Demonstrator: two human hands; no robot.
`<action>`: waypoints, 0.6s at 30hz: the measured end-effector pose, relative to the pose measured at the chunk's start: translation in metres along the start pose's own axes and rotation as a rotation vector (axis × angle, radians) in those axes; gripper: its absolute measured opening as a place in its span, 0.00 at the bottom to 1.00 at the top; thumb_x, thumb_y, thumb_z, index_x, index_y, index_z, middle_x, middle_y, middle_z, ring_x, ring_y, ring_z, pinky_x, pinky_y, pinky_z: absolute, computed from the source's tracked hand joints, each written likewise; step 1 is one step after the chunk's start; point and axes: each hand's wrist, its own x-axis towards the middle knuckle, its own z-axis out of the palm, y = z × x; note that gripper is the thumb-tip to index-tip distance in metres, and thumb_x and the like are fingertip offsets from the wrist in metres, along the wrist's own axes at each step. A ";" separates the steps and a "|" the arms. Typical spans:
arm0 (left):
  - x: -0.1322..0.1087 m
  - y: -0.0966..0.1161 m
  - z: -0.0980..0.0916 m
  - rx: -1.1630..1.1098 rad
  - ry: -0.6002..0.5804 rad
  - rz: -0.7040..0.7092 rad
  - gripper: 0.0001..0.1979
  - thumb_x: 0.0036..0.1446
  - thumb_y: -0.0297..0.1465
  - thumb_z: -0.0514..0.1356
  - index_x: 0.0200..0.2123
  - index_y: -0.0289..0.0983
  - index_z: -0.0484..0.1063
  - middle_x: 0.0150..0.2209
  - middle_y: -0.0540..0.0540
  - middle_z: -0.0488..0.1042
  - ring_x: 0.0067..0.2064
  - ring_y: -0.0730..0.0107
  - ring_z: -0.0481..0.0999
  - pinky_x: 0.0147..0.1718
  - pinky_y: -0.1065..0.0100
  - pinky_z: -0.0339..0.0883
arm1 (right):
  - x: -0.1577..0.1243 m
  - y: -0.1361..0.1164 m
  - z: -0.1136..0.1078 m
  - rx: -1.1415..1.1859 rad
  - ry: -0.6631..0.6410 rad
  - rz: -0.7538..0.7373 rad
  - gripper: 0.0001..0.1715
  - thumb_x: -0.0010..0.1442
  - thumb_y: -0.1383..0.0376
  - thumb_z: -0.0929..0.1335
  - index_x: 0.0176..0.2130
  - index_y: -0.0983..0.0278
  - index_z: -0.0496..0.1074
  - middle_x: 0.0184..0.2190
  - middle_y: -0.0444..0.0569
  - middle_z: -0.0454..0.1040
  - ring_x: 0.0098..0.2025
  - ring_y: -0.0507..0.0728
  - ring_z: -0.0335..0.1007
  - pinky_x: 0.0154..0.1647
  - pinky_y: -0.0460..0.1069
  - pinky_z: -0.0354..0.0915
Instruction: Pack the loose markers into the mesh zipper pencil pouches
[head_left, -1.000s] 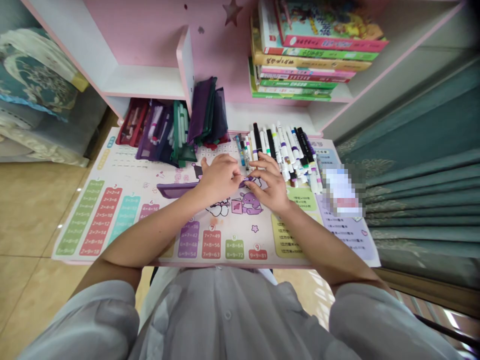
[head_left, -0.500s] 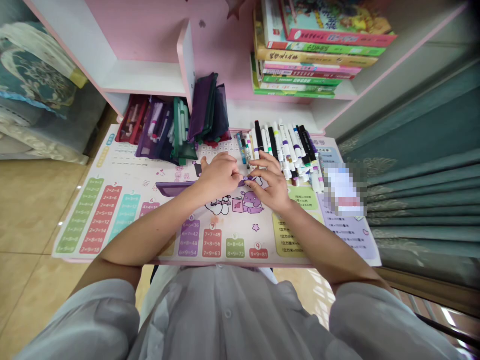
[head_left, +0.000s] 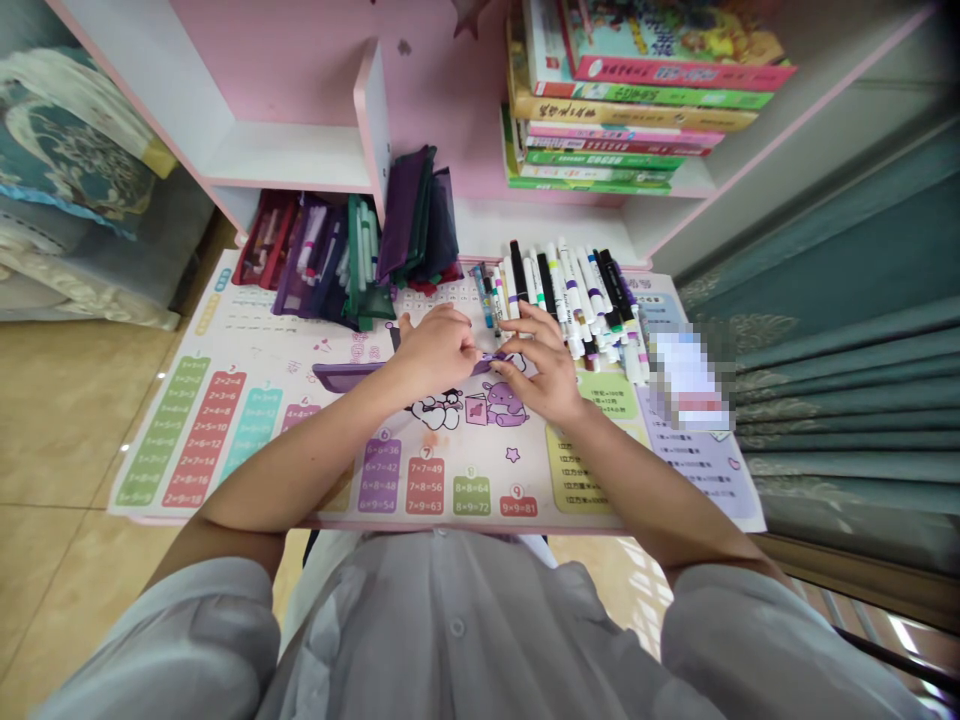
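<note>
A purple zippered pencil pouch (head_left: 349,377) lies across the middle of the printed desk mat (head_left: 480,480), its left end showing past my left forearm. My left hand (head_left: 441,347) is closed on the upper edge of the pouch, near its right end. At that right end my right hand (head_left: 541,362) pinches the corner between thumb and forefinger, the other fingers spread above. Whether the pinch is on the zipper pull is too small to tell. Just beyond my right hand lies a heap of markers (head_left: 574,290) with white and black barrels.
Several filled mesh pouches (head_left: 307,255) stand at the back left, and a stack of folded pouches (head_left: 420,215) leans on the shelf divider (head_left: 373,130). Books (head_left: 615,120) are piled on the right shelf. A blurred phone-like object (head_left: 688,378) lies at the right edge.
My left hand has shifted very slightly left along the pouch. The right hand keeps its pinch, and the markers and pouches have not moved.
</note>
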 end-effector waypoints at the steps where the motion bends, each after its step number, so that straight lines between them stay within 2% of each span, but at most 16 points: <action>1: 0.000 0.000 0.000 -0.003 0.000 0.003 0.12 0.59 0.26 0.58 0.22 0.36 0.69 0.49 0.43 0.76 0.66 0.48 0.61 0.62 0.28 0.42 | 0.000 0.000 0.000 0.000 -0.002 0.002 0.04 0.60 0.62 0.71 0.36 0.56 0.71 0.49 0.46 0.75 0.65 0.66 0.63 0.62 0.69 0.65; 8: 0.000 -0.002 -0.003 0.008 -0.005 -0.002 0.12 0.60 0.27 0.58 0.23 0.36 0.70 0.55 0.43 0.74 0.67 0.48 0.60 0.63 0.29 0.43 | 0.000 0.001 0.002 0.003 0.025 -0.001 0.05 0.60 0.61 0.72 0.35 0.56 0.71 0.49 0.47 0.75 0.65 0.66 0.62 0.63 0.69 0.65; 18: -0.001 -0.004 -0.004 0.032 -0.004 0.006 0.12 0.59 0.28 0.58 0.23 0.36 0.70 0.52 0.43 0.76 0.66 0.49 0.62 0.63 0.30 0.46 | 0.000 0.001 0.002 0.007 0.029 -0.022 0.04 0.60 0.62 0.72 0.36 0.56 0.71 0.49 0.47 0.75 0.65 0.66 0.63 0.61 0.69 0.66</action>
